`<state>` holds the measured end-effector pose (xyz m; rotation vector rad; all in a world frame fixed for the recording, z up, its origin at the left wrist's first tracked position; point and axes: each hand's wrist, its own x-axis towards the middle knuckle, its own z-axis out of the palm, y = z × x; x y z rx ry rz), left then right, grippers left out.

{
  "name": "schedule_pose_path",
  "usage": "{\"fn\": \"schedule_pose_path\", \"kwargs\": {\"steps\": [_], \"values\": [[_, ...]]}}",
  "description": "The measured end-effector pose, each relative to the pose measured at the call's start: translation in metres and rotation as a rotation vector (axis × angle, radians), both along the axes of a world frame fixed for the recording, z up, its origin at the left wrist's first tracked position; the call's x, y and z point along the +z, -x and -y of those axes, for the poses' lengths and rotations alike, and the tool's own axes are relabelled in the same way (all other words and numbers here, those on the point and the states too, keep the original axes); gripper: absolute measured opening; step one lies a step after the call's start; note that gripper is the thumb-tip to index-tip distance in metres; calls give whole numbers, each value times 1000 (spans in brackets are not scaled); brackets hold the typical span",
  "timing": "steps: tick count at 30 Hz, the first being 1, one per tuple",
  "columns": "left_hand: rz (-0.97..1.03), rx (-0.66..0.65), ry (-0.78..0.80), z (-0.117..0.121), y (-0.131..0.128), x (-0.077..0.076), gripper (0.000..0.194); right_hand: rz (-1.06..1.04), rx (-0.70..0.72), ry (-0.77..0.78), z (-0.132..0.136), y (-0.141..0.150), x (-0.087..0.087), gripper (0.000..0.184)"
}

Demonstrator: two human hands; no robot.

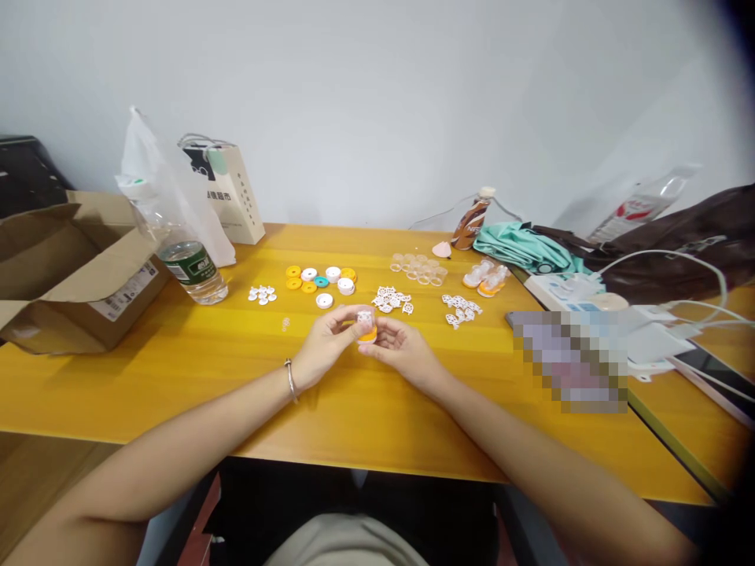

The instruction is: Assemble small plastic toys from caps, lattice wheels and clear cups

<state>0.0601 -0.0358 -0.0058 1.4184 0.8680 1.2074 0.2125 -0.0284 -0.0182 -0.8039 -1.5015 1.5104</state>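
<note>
Between both hands, just above the table, is a small toy piece point(366, 335) with an orange base and a clear top around a white part. My left hand point(328, 342) pinches it from the left. From the right, the fingers of my right hand point(401, 350) curl around it. Beyond the hands lie orange, white and teal round discs point(322, 281). White cut-out leaf-like pieces point(392, 299) sit close to my right hand, with more white pieces point(461, 309) farther right. Clear cups point(418, 269) stand behind them. Small white parts point(262, 295) lie at the left.
An open cardboard box point(76, 267) and a water bottle point(194, 271) stand left, before a paper bag point(233, 192). At right are orange-based pieces point(487, 278), a brown drink bottle point(472, 222), folded teal cloth point(524, 245), a power strip point(560, 289) and a blurred-out flat item point(566, 362).
</note>
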Motion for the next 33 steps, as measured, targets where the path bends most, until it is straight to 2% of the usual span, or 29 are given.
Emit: {"fn": "schedule_pose_path", "kwargs": {"steps": [4,9,11,16,19,25,28,33], "values": [[47,-31,31,-4,5,0,29,-32,32,109,1,1,0,23],[-75,-300,84,-7,18,8,23,-90,133,172,2,-4,1,19],[-108,-341,86,-6,21,12,23,-122,176,218,3,-5,1,20],[-108,-249,55,-3,17,12,26,-164,152,283,6,-3,2,20],[-76,-178,37,-2,13,10,25,-142,75,221,8,0,3,17],[-45,-136,34,0,8,11,23,-109,-11,99,12,4,5,19],[-20,-176,41,0,9,10,23,-128,38,112,13,3,5,20],[46,-330,11,-2,13,6,26,-219,127,199,13,1,7,20]]}}
